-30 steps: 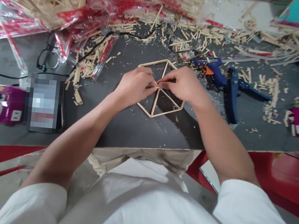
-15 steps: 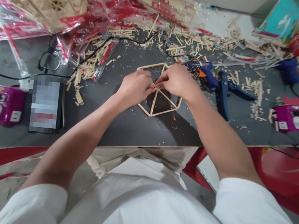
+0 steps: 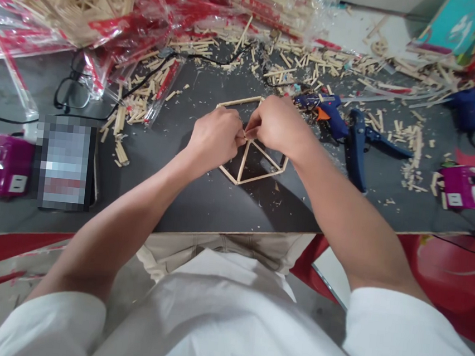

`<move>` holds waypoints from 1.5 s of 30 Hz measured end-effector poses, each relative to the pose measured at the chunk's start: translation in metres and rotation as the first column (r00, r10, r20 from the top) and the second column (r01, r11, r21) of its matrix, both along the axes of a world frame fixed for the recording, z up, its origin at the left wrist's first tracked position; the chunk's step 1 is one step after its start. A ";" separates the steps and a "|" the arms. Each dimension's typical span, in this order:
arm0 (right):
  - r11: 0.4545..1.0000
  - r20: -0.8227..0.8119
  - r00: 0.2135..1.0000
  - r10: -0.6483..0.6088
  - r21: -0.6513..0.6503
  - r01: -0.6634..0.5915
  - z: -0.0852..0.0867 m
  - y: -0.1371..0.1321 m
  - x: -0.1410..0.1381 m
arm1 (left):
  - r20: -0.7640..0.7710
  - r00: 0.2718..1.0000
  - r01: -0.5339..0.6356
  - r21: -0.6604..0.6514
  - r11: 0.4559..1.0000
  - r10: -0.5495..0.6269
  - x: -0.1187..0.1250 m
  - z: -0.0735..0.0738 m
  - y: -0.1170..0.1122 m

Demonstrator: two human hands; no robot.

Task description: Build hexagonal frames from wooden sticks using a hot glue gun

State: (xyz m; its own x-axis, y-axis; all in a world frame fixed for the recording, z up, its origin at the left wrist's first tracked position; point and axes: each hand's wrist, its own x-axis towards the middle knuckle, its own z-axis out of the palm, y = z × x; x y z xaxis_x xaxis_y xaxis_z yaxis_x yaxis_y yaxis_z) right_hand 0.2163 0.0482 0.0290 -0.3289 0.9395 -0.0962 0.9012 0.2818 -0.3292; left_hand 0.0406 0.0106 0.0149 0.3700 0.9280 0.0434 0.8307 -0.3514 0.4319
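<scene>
A hexagonal frame of thin wooden sticks (image 3: 260, 178) lies on the dark tabletop, with spokes that meet near its middle. Over its left part, my left hand (image 3: 217, 135) has its fingertips pinched together at that meeting point. My right hand (image 3: 279, 125) comes in from the other side, thumb and fingers also closed at the centre joint. The two sets of fingertips almost touch. They hide the joint itself and whatever small piece may be between them. Parts of the frame's left and upper right sides are covered by the hands.
A blue glue gun (image 3: 330, 111) and a dark blue cutter (image 3: 358, 150) lie to the right. Cut stick pieces (image 3: 315, 68) litter the back. Bagged sticks (image 3: 262, 7), eyeglasses (image 3: 72, 95), a phone (image 3: 68, 164) and purple boxes (image 3: 465, 189) surround the work area.
Both hands stay pinched at the centre of the frame, with barely any shift. The whole view has turned slightly.
</scene>
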 end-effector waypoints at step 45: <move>0.998 -0.236 0.970 0.066 0.005 -0.067 -0.001 -0.033 0.036 | -0.033 0.973 -0.228 -0.226 0.947 0.227 -0.066 0.014 -0.001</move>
State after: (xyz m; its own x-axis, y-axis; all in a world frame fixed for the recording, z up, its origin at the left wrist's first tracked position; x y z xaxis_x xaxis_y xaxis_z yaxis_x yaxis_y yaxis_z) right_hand 0.2524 0.0150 0.0277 -0.4043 0.9145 -0.0116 0.7775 0.3370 -0.5309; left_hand -0.0249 0.0092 0.0285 0.1475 0.9726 -0.1795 0.8799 -0.0461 0.4729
